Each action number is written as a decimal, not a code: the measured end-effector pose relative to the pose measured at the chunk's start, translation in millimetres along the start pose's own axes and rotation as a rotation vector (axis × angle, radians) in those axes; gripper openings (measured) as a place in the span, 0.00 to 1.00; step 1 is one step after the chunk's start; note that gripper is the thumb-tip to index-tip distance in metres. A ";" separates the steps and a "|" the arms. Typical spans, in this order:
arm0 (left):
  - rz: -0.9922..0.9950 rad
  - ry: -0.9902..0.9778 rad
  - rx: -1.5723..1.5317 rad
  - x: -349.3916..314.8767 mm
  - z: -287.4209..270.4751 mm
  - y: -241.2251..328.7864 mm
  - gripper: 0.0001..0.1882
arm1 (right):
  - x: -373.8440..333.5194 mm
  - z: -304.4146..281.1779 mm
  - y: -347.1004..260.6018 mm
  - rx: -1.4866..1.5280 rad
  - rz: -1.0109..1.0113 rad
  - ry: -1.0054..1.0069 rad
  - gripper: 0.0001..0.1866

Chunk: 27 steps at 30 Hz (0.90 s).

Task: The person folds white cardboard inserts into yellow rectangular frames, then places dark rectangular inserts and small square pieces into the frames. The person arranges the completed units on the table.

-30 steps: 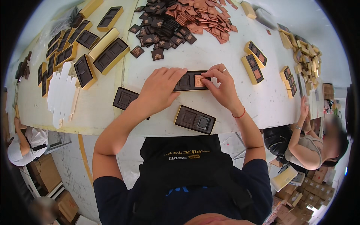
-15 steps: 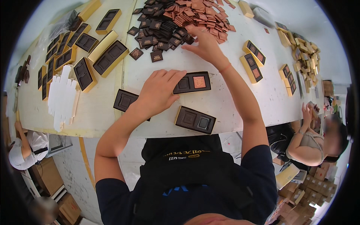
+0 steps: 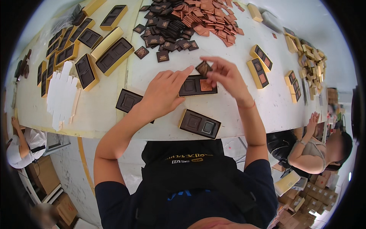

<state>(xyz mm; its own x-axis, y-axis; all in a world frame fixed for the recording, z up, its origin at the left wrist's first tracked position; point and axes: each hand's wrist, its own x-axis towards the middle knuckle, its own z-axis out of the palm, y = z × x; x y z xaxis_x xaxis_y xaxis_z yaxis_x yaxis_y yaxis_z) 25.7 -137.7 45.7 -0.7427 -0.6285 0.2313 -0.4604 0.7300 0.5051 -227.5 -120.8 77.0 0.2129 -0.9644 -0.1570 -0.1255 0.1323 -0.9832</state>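
Counter point(image 3: 114, 103) space is carrying gold-edged trays along its left edge and a heap of dark and copper squares point(image 3: 190, 23) at the far edge. Near the front edge, the left hand point(image 3: 162, 93), fingers spread flat, is steadying a dark two-slot tray point(image 3: 197, 86), probably to stop it sliding. Just above it, right hand point(image 3: 225, 74) fingers are pinching a dark square packet point(image 3: 203, 68), tilted.
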 end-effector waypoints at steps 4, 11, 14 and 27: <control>-0.039 -0.026 -0.039 1.8 -0.3 1.9 0.55 | -25.6 43.7 19.4 -0.517 -0.245 0.093 0.24; -0.018 -0.018 -0.023 3.1 1.0 0.7 0.57 | -22.6 43.5 8.9 -1.023 -0.529 0.230 0.19; -0.014 -0.012 -0.026 3.5 2.0 0.6 0.57 | -21.3 38.0 19.5 -0.996 -0.691 -0.016 0.19; 0.390 -0.208 -0.235 -11.4 -2.5 25.4 0.41 | -44.4 -9.6 52.4 -1.147 -0.646 0.194 0.25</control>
<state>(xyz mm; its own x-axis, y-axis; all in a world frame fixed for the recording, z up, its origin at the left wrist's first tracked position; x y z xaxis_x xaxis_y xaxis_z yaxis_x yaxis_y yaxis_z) 23.7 -112.6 58.0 -0.9299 -0.2363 0.2820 -0.0247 0.8050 0.5928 -252.8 -73.3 33.4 0.4142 -0.8101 0.4148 -0.8155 -0.5328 -0.2262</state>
